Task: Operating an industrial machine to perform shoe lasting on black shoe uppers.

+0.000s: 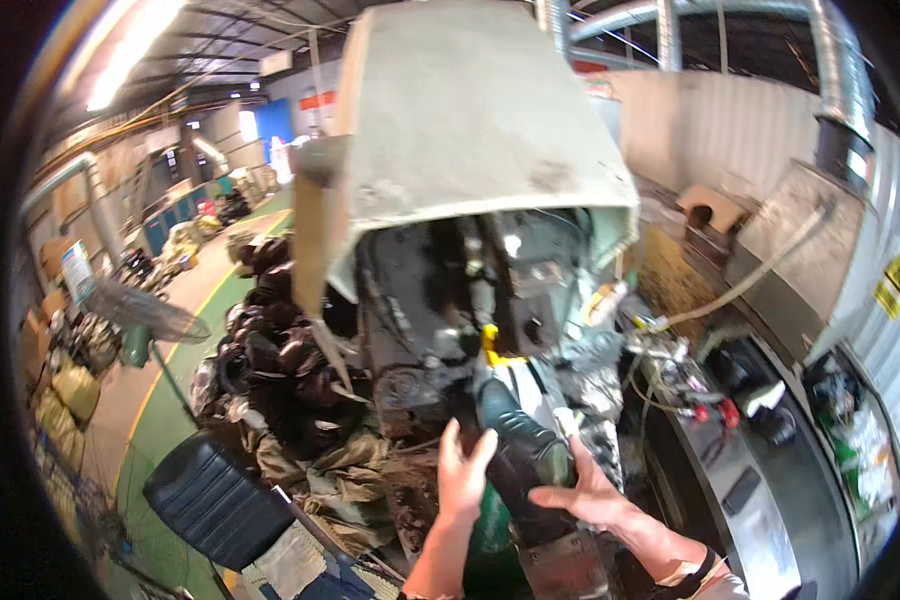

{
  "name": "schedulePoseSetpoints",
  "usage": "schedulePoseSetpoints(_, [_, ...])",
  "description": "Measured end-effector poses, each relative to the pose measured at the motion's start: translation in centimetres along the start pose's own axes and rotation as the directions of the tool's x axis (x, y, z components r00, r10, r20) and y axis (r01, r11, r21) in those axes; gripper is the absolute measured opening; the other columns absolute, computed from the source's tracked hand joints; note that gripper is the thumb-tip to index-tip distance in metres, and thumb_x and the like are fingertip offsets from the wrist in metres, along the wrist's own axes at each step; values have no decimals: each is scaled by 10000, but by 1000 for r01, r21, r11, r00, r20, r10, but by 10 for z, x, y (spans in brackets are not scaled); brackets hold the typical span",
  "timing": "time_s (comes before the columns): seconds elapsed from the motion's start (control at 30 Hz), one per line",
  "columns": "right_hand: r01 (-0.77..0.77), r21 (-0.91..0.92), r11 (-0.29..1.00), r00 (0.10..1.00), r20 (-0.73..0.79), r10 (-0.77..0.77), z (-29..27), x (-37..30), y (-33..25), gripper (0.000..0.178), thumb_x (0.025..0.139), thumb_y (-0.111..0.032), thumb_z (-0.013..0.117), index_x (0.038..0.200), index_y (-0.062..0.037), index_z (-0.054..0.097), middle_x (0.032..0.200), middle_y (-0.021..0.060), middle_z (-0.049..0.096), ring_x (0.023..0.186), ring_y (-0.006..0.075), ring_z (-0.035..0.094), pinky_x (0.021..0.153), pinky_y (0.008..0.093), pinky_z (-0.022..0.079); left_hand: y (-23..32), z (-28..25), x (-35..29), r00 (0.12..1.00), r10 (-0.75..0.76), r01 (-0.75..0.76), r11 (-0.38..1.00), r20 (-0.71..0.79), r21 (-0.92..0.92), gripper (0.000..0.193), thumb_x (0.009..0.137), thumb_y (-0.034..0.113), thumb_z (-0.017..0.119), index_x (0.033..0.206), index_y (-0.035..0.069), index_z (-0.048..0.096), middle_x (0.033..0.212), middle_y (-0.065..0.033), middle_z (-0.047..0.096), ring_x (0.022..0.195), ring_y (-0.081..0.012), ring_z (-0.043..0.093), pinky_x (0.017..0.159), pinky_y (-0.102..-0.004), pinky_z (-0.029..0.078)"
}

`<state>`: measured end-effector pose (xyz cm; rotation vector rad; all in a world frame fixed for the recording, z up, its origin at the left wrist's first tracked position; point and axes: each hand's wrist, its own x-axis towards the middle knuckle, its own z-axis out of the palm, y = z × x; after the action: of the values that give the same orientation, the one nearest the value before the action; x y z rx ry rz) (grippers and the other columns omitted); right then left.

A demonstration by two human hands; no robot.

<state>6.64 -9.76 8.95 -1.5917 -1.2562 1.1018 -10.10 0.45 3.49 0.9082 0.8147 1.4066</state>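
A dark, laced shoe (522, 432) lies in front of the machine's opening, its toe pointing away from me and its near end between my hands. My right hand (592, 492) holds the near end, thumb lying across it and fingers along its right side. To the shoe's left, my left hand (460, 468) is open, fingers pointing up and thumb apart; whether the thumb touches the shoe I cannot tell. Just beyond the toe is a yellow part (500, 348) of the machine. The big machine (480, 110) has a pale hood over dark inner metal parts.
Many dark shoes (275, 350) are heaped to the left, above crumpled tan sacks (320, 480). Nearer stand a black chair (210, 495) and a fan (145, 310). On the right runs a metal bench (745, 540) with red-handled fittings (715, 412) and a hose (750, 285).
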Motion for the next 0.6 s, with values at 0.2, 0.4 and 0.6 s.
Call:
schedulePoseSetpoints(0.2, [361, -343, 867, 922, -10, -388, -23, -98, 49, 978, 773, -212, 838, 1549, -6, 280, 1351, 304, 552, 1245, 401, 588, 1057, 433, 457, 30, 50, -28, 909, -78, 112, 992, 409, -59, 384, 808, -22, 767, 1168, -48, 636, 1134, -179, 711, 1002, -272, 704, 918, -411, 562])
schedulePoseSetpoints(0.4, [590, -278, 758, 745, -173, -644, -70, -170, 106, 1061, 778, -315, 893, 1552, 14, 246, 1485, 279, 445, 1367, 412, 481, 1134, 440, 400, -5, 117, -84, 862, -216, 324, 931, 457, -170, 408, 794, -3, 756, 1172, -69, 615, 1118, -226, 702, 999, -336, 705, 927, -460, 557])
schedulePoseSetpoints(0.6, [409, -265, 873, 696, -528, -487, -106, -234, 155, 787, 840, -204, 836, 1508, -49, 451, 1452, 187, 539, 1321, 287, 541, 1125, 370, 404, -89, 201, -134, 752, -555, 566, 820, 356, 83, 340, 873, 152, 770, 1135, -24, 643, 1062, -156, 696, 906, -282, 705, 758, -429, 606])
